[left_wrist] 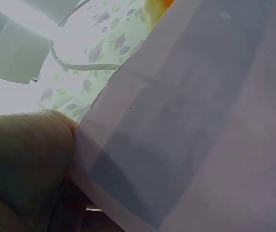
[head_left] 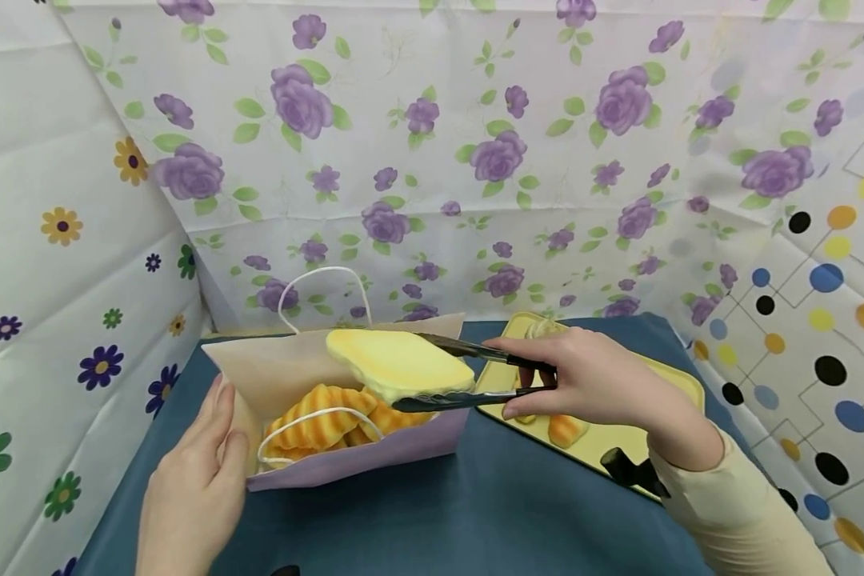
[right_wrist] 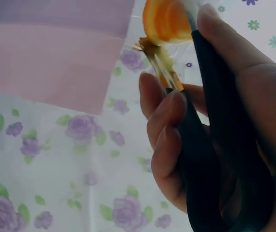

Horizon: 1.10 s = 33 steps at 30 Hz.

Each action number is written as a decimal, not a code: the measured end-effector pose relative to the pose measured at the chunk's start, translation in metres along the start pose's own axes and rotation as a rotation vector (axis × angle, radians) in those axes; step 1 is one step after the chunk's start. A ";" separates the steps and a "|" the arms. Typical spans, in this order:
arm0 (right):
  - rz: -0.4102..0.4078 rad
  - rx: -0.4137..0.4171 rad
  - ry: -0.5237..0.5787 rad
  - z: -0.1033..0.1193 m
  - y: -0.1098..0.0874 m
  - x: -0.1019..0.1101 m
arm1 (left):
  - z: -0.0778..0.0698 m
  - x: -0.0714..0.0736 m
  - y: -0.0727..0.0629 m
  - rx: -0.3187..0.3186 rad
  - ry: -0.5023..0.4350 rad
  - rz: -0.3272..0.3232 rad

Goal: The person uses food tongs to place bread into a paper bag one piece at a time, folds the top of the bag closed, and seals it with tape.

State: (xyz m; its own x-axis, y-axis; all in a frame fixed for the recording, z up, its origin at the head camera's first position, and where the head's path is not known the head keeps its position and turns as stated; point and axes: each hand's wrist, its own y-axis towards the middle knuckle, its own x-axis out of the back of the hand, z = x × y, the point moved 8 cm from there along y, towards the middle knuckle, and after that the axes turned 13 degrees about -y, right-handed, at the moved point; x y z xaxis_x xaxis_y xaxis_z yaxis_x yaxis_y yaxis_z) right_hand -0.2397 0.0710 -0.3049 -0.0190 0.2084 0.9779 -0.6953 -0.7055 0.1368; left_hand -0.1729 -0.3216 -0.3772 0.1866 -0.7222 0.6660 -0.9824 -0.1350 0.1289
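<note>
My right hand [head_left: 583, 376] grips a pair of black-handled tongs [head_left: 507, 394], whose tips clasp a pale yellow slab of bread [head_left: 399, 360]. The slab hangs tilted over the mouth of a purple paper bag [head_left: 360, 466] with white handles. Inside the bag lie golden ridged croissants [head_left: 324, 416]. At the bag's left end, my left hand [head_left: 194, 480] holds its side edge. Up close in the left wrist view, the bag wall [left_wrist: 186, 111] fills most of the picture, the hand [left_wrist: 26, 164] at its edge. The tong handles [right_wrist: 215, 106] lie within the fingers in the right wrist view.
A yellow tray [head_left: 634, 456] stands right of the bag, partly behind my right arm, with a small bun [head_left: 567, 430] and other pieces on it. Blue cloth [head_left: 432, 520] covers the table. Flowered sheets [head_left: 432, 160] wall in the back and sides.
</note>
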 end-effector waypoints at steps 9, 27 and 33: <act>-0.037 -0.069 0.049 -0.010 0.002 -0.006 | -0.002 -0.001 0.000 0.001 -0.001 -0.006; -0.017 -0.089 0.100 -0.014 0.000 -0.011 | -0.003 0.002 0.000 -0.013 -0.004 -0.036; -0.032 -0.120 0.131 -0.018 -0.003 -0.012 | -0.002 0.002 -0.001 -0.018 -0.007 -0.044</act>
State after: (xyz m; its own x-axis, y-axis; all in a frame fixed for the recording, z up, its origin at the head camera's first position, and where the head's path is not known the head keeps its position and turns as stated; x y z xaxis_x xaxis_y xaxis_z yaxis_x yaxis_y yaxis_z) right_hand -0.2500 0.0830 -0.3204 -0.0835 0.3214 0.9433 -0.7780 -0.6125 0.1399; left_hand -0.1716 -0.3214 -0.3744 0.2296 -0.7208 0.6540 -0.9730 -0.1542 0.1716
